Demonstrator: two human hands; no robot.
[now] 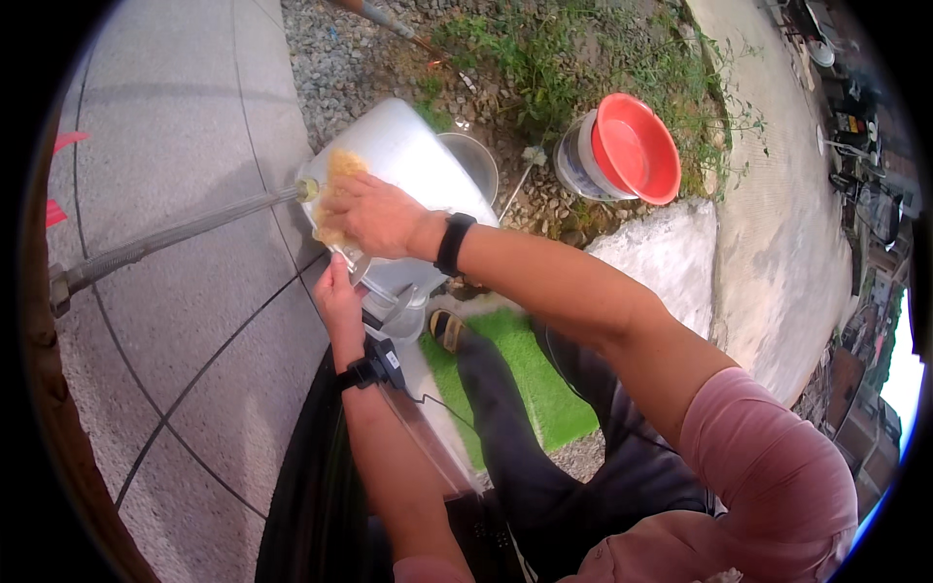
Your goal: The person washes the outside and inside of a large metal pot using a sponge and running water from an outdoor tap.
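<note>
A large white plastic bin (408, 160) lies tilted, with its smooth side facing up, beside the paved edge. My right hand (374, 214) presses a yellowish, loofah-like scrubber (345, 165) against the bin near its left end, the fingers curved over it. At the bin's lower left rim, my left hand (338, 296) grips the edge between thumb and fingers. Just below the bin, close to my left wrist, sits a clear plastic container (400, 316). A metal pipe (185, 228) with a yellowish end reaches from the left almost to the scrubber.
Behind the bin stands a grey bucket (471, 160). An orange-red basin (637, 148) rests on a white bucket (575, 160) farther right. Gravel and weeds (530, 83) lie beyond. A green mat (535, 379) is under my feet, and grey paving (185, 107) spreads at left.
</note>
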